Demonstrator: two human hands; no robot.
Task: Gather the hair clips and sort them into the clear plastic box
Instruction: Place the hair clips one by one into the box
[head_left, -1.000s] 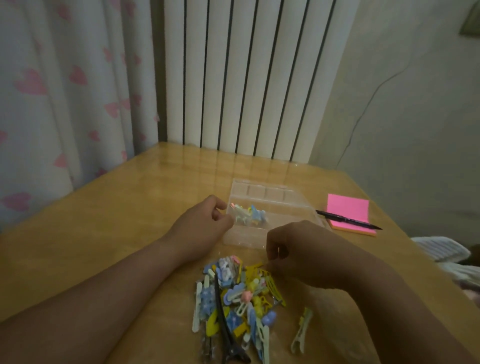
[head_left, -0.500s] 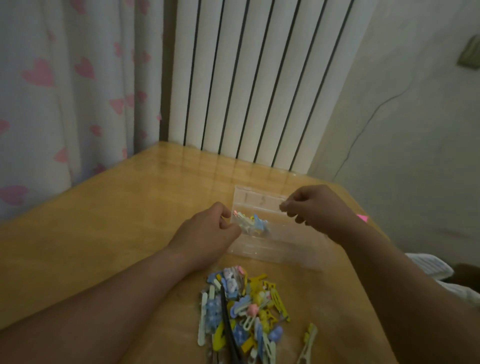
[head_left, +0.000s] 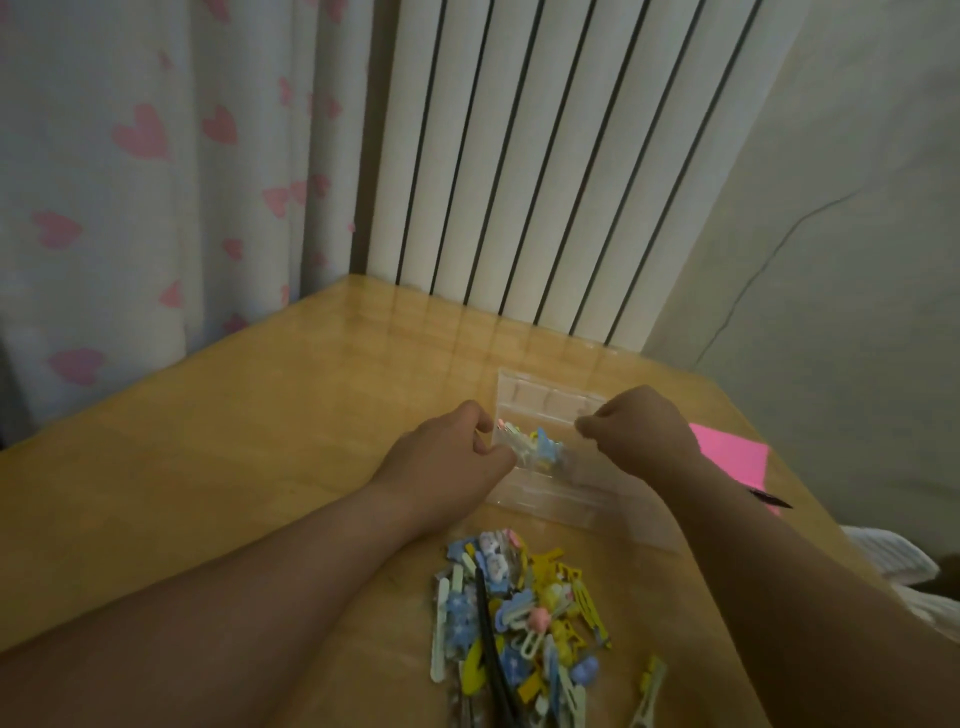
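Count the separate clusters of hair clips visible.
3: a few in the clear plastic box between the hands, at; the main pile near the camera; one lone clip right of it. Individual clips overlap, uncountable.

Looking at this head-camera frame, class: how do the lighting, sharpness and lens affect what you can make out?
Head view: dim, flat light, no hard shadows; the radiator bars splay outward from wide-angle distortion; the clear plastic box nearly vanishes against the table; the hair clips look soft, and both hands, left hand and right hand, are slightly blurred.
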